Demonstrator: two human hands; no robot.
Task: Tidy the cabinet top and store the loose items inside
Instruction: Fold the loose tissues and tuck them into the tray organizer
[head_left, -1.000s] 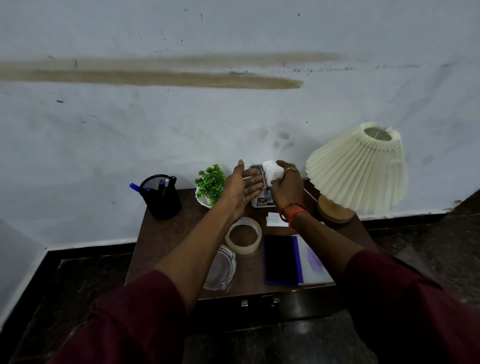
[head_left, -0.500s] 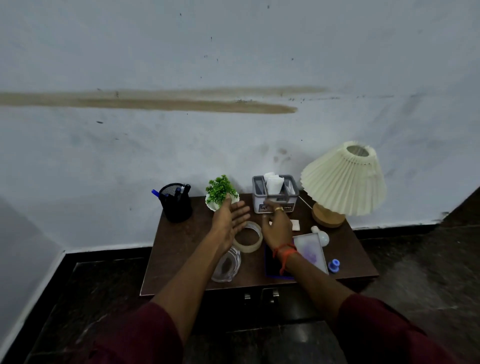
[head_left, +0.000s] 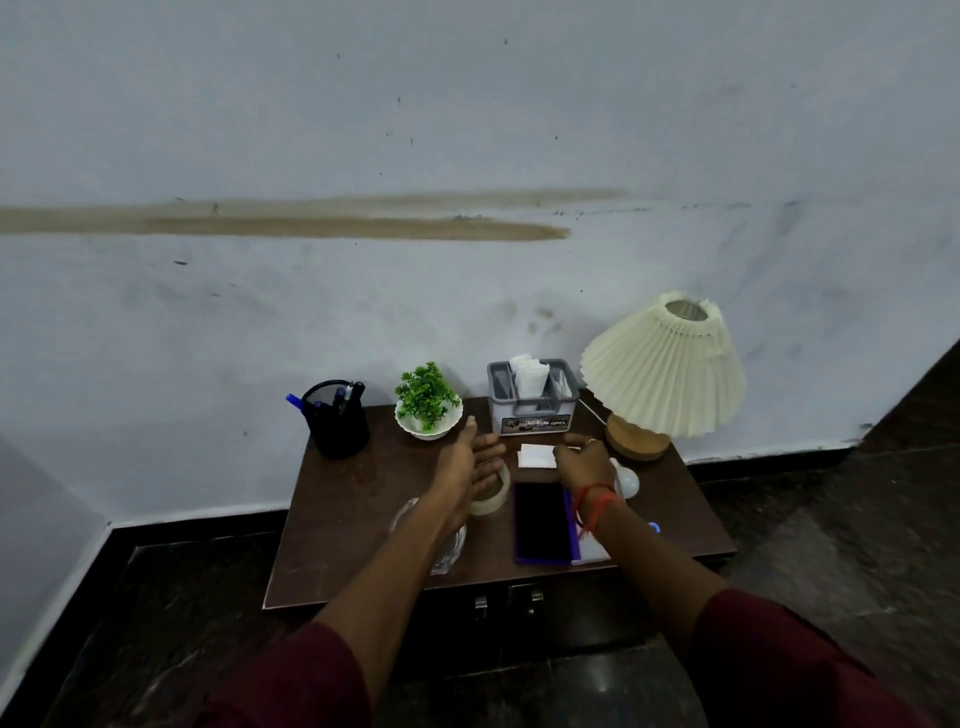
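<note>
Both hands have drawn back from the grey organizer (head_left: 535, 415), leaving the white tissues (head_left: 530, 375) standing in it; that part looks done, and the loose items are next. Nearest, the cabinet doors (head_left: 561, 605) are closed. On the cabinet top (head_left: 353, 519) lie a glass ashtray (head_left: 451, 551), a dark phone (head_left: 543, 522) in a purple case and a tape roll (head_left: 496, 501). The left hand (head_left: 467, 462) hovers over the tape roll, fingers straight and spread, empty. The right hand (head_left: 584, 462), fingers loosely bent and holding nothing, reaches toward a folded white paper (head_left: 535, 456); whether it touches is unclear.
</note>
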